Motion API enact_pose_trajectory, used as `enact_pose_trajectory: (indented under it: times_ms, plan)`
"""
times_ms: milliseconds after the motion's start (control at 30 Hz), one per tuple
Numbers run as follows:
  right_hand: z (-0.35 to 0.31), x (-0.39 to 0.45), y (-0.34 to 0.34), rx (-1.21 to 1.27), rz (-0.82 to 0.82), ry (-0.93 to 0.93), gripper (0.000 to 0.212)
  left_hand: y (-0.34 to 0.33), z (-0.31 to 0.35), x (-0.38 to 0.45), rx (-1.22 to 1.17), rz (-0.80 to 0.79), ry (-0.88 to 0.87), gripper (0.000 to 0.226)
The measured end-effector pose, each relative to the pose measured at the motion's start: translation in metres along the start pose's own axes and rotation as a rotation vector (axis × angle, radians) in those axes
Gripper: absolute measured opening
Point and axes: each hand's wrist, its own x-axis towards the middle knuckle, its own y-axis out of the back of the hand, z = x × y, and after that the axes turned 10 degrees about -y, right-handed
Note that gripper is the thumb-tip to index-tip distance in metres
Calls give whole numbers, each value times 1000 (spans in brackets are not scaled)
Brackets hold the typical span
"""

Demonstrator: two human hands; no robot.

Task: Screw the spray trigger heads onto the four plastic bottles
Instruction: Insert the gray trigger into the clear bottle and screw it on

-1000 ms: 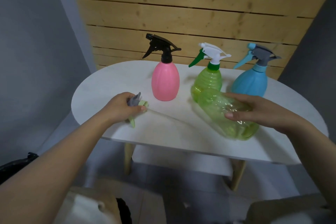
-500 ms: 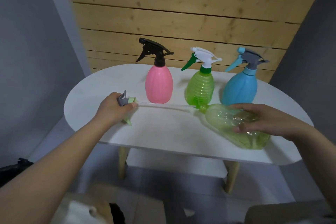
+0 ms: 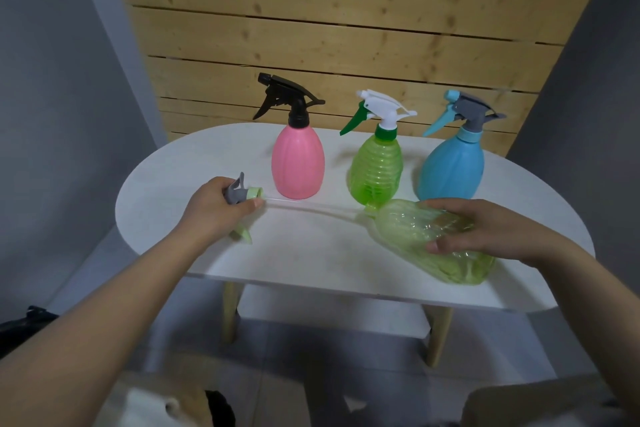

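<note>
A clear light-green bottle point(image 3: 415, 229) lies on its side at the table's front right, neck pointing left, and my right hand point(image 3: 485, 229) grips its body from above. My left hand point(image 3: 214, 211) holds a grey and pale-green trigger head point(image 3: 242, 194) at the front left. Its thin clear dip tube point(image 3: 311, 210) stretches right to the lying bottle's neck. Behind stand three bottles with heads on: a pink bottle point(image 3: 298, 163) with a black head, a ribbed green bottle point(image 3: 377, 170) with a white and green head, and a blue bottle point(image 3: 450, 166) with a grey and blue head.
The white oval table point(image 3: 156, 191) stands on light wooden legs against a wooden slat wall point(image 3: 329, 28). Its front edge runs just below my hands. Grey walls close in on both sides. A dark object lies on the floor at the far left.
My right hand has slid the lying bottle to the right, away from the trigger head. The tube's end now lies at the bottle's neck.
</note>
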Motion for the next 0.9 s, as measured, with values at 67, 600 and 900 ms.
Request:
enact_pose_trajectory:
  times_ms: [67, 600, 900]
  plan:
    - [-1, 1, -2, -9, -5, 7, 48, -1, 3, -1, -32, -14, -14, 41]
    - [1, -2, 10, 79, 4, 14, 58, 4, -4, 5, -71, 66, 65, 37]
    - [4, 1, 10, 93, 8, 25, 58, 2, -1, 6, -63, 91, 66, 43]
